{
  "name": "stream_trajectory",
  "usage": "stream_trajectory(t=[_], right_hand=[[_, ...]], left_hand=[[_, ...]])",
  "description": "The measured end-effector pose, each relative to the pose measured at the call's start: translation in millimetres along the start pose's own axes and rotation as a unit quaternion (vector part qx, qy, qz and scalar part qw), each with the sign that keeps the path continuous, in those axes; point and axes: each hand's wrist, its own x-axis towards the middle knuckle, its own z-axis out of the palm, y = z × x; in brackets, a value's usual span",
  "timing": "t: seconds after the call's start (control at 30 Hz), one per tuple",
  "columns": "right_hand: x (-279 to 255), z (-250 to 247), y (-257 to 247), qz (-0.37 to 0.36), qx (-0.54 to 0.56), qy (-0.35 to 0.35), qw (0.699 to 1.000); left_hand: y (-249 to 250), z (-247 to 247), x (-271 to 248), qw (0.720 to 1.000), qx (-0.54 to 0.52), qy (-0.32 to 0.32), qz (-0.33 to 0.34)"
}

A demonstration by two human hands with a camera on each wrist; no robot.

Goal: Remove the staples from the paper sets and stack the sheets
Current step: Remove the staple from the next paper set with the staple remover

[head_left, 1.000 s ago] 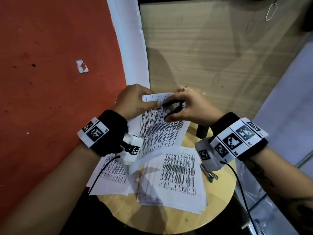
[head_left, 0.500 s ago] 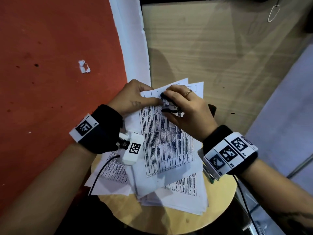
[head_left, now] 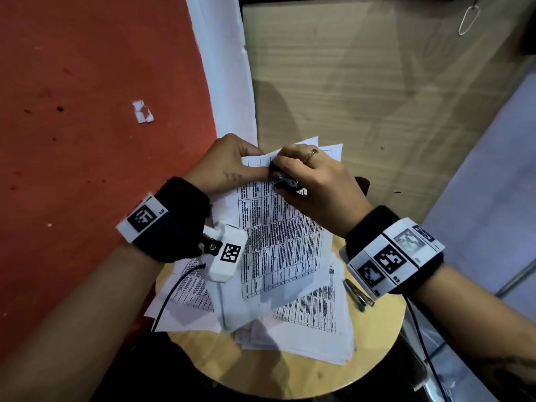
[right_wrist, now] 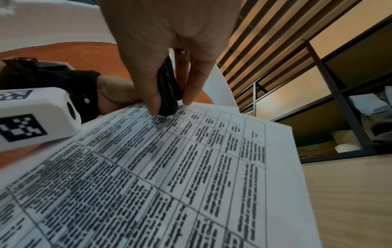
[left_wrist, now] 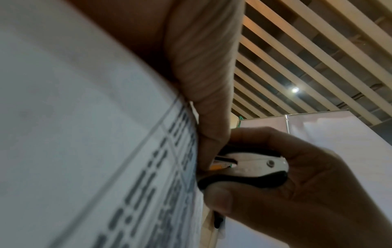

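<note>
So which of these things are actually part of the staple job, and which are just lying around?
In use:
- paper set, gripped by left hand
- staple remover, squeezed by right hand
- loose sheets

Lying about:
- pens
- paper scrap
- round table

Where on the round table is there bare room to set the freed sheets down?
Bare wood on the round table shows only along the near rim, below the loose paper pile, plus a strip at right around the pen. The middle and left are crowded with sheets.
</note>
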Motion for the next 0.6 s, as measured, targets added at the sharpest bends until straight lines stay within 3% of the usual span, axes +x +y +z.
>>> stream_trajectory(t=[0.2,0.6], right_hand=[[2.7,-2.1,1.4,-0.016,-0.017,-0.022,0.999],[3.1,-3.0,1.4,0.015,0.037,0.023,0.999]], left_hand=[[-2.0,-0.3,-2.9,1.0,-0.026,-0.012,-0.009],[-0.4,-4.9,-3.3,0.997,-0.064,-0.052,-0.001]])
